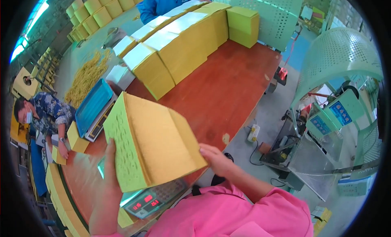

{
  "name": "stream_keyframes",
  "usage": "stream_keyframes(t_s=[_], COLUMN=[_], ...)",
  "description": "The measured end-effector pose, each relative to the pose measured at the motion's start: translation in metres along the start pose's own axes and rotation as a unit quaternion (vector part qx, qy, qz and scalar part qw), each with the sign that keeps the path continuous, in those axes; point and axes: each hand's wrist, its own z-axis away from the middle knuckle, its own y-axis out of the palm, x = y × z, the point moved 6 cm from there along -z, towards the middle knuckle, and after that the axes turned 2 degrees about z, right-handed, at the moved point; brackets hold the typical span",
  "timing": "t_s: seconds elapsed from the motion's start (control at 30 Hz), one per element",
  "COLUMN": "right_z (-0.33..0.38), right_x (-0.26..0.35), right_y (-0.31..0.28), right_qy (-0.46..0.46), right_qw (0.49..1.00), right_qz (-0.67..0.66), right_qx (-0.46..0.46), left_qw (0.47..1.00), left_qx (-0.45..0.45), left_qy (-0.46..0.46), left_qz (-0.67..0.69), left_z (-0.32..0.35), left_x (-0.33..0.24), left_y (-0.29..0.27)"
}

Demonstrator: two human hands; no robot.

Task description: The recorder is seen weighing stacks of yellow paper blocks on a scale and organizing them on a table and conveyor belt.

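Between my two hands is a thick stack of yellow paper point(163, 135), tilted above the red-brown table point(244, 82). Its left face is light green with dark marks. My left hand point(110, 171) presses against the green side, the thumb on its edge and the other fingers mostly hidden. At the opposite corner my right hand point(216, 158) grips with its fingers closed. Below the stack stands a digital scale point(163, 194) with lit red digits and a keypad, its pan largely covered by the stack.
Rows of similar paper stacks point(187, 49) line the table's far side; a person in blue point(163, 2) is behind them. On the left are a weighing scale with a blue tray point(94, 108) and a person in camouflage point(51, 114) handling yellow blocks. A green machine point(332, 114) stands right.
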Motion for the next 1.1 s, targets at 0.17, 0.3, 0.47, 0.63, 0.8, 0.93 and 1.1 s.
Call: stream_keyframes(t_s=[0.17,0.3,0.47,0.63,0.8,0.93,1.1], right_z=[-0.065,-0.107,-0.181,-0.239,-0.203,-0.203,-0.215], right_x=[0.085,0.148,0.245,0.29,0.329,0.298,0.313], right_y=[-0.122,-0.229,-0.347,-0.449,-0.421,-0.44,-0.425], right_qy=[-0.055,-0.003,0.017,-0.091,-0.383,-0.278,-0.316], right_qw=[0.997,0.996,0.969,0.914,0.68,0.803,0.747], right_qz=[0.038,0.058,0.144,0.15,0.378,0.332,0.415], right_qx=[-0.025,-0.067,-0.2,-0.365,-0.499,-0.41,-0.411], left_qw=[0.999,0.991,0.99,0.989,0.994,0.992,0.994], left_qx=[0.031,0.105,0.1,0.102,0.013,0.04,0.037], left_qy=[-0.015,-0.03,-0.062,-0.105,-0.084,-0.066,-0.049], left_qz=[0.01,0.083,0.08,-0.007,-0.067,-0.096,-0.094], left_z=[-0.111,-0.212,-0.331,-0.43,-0.488,-0.497,-0.51], left_x=[0.041,0.07,0.09,0.095,0.091,0.099,0.089], left_y=[0.095,0.171,0.281,0.403,0.445,0.466,0.466])
